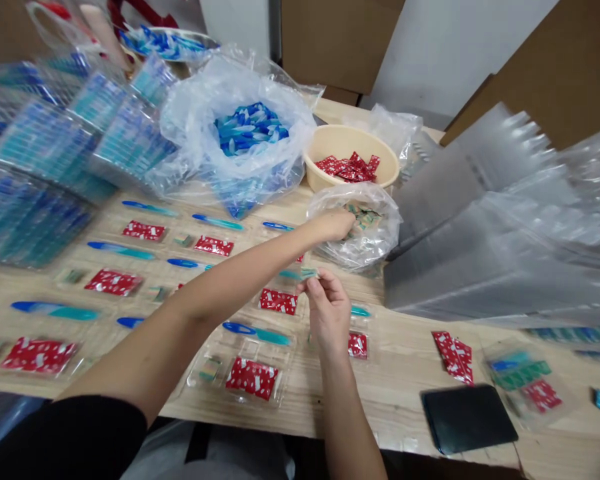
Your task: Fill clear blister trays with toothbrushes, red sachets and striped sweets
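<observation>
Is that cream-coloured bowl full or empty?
Neither: the cream-coloured bowl is partly filled. Red packets lie in it, with bare inner wall showing behind them.

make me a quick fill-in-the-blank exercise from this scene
The left hand reaches into an open plastic ____.
The cream bowl holds packets in white and ____.
The small greenish piece is pinched by the ____ hand.
The sleeve on the left arm is ____.

bag; red; right; black

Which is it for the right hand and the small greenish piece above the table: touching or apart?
Touching. The head view shows the right hand pinching the small greenish piece at its fingertips.
</observation>
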Demonstrator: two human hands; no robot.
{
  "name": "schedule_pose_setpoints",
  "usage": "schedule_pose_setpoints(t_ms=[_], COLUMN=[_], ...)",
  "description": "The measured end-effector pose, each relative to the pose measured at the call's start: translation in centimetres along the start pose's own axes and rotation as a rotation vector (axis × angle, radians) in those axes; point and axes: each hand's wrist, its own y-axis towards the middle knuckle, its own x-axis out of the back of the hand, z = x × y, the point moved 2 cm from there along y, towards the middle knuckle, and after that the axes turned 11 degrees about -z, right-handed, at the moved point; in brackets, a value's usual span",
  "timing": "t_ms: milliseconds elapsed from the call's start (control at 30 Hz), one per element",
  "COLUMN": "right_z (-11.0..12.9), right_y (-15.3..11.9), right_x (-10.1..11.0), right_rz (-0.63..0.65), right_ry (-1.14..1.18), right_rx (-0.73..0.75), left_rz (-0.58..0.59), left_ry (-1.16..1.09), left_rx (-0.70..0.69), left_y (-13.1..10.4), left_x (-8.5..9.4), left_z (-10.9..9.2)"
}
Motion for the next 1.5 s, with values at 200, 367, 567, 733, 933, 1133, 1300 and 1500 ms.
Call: schedule_pose_setpoints(t_ms=[200,367,567,733,933,1133,1300,1500], right_z=[0.2,0.3,0.0,-0.1,-0.2,-0.3,0.4,1.9], right_y=[-0.2,-0.2,-0.2,-0.2,-0.2,-0.2,0.2,0.4], right_x=[0.0,0.0,-0.1,-0.2,-0.1,-0.3,0.2,1.1], right_rz=[0.054,0.057,0.055,0.064,0.078,0.081,-0.012,-0.113], right_ry=[0.044,0.011,-0.014,-0.012,0.019,-0.014,-0.018,-0.007], right_rx=[-0.028,-0.009,-0.02,-0.015,-0.021,-0.005,0.076,0.222], left_rz=[0.019,0.01,-0.088,-0.003,-0.014,-0.073,-0.183,0.016], left_ry=[0.005,-0.049,-0.336,-0.193,-0.187,-0.291,-0.785,-1.083], left_rx=[-0.018,-0.044,0.017,0.042,0.012,-0.038,-0.049,0.111], left_y=[-0.6,-0.4,1.0,1.0,0.4,0.3,-4.2,-11.6], left_x=[0.4,0.3,-0.3,-0.6,-0.4,0.1,3.4,5.6], left_z=[0.2,0.6,1.5,0.5,0.1,0.2,0.5,2.0])
